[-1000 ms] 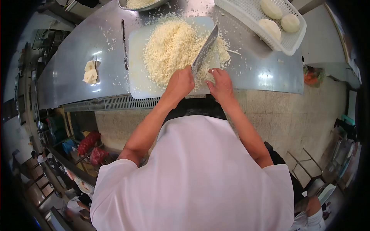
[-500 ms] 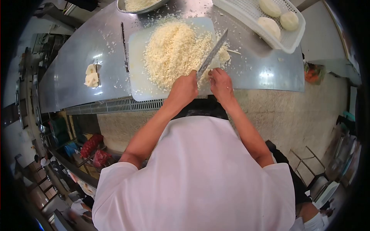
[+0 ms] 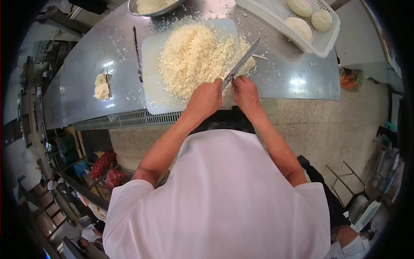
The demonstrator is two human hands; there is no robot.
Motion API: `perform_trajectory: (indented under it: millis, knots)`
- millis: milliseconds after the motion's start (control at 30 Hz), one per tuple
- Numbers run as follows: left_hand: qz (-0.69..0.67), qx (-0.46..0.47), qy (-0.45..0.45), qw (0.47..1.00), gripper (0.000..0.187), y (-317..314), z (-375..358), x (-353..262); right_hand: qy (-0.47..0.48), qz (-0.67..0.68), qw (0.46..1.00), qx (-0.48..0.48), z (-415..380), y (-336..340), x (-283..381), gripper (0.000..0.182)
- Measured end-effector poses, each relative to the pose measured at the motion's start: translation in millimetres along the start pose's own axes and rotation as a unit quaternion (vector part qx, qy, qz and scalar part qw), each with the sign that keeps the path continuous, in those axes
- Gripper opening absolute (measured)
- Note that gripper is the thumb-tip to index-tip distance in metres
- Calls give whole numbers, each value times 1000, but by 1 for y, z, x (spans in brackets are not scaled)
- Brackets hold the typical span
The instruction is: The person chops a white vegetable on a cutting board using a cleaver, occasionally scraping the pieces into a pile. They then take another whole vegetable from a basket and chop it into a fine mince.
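Observation:
My left hand (image 3: 204,99) is closed around the near end of a kitchen knife (image 3: 242,61), whose handle is hidden in the fist. The broad blade points away from me and to the right, with pale bits stuck to it. Close against the blade's right side, my right hand (image 3: 246,93) has its fingers curled together; what they pinch, if anything, is hidden. Beyond both hands, a heap of finely diced pale vegetable (image 3: 189,58) covers much of a white cutting board (image 3: 151,69). A few larger pale pieces (image 3: 249,64) lie by the board's right edge, beyond the blade.
On the metal table (image 3: 284,80), a white perforated basket (image 3: 321,46) holds peeled round vegetables (image 3: 298,28). A metal bowl (image 3: 166,9) of diced pieces stands at the far edge. Pale slices (image 3: 101,88) and a long thin dark object (image 3: 137,54) lie left of the board.
The knife has swung clockwise, its tip now lower and farther right. My right fingers have come closer to the blade. My left hand has kept its grip.

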State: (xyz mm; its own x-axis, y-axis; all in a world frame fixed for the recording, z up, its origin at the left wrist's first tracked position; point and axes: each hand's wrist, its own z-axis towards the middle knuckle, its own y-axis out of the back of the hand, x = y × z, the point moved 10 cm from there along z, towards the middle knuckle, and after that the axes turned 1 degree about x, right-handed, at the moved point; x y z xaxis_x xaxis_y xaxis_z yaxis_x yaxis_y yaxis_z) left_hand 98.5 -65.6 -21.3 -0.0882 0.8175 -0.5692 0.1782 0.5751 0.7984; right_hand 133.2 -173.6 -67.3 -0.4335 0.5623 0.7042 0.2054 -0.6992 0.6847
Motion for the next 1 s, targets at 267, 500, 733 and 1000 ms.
perform_trajectory:
  millis: [267, 500, 733, 1000]
  knots:
    - [-28, -17, 3, 999, 9, -8, 0, 0, 9, 10, 1000, -6, -3, 1, -1, 10]
    - [-45, -25, 5, 999, 10, -2, 7, 2, 21, -14, 1000, -8, -8, 12, 7, 12]
    - [-35, -29, 17, 999, 11, 4, 2, 20, 12, 6, 1000, -19, -6, 6, 3, 14]
    - [-29, -46, 13, 998, 11, 1, -3, 15, 12, 24, 1000, -12, 4, 3, 7, 9]
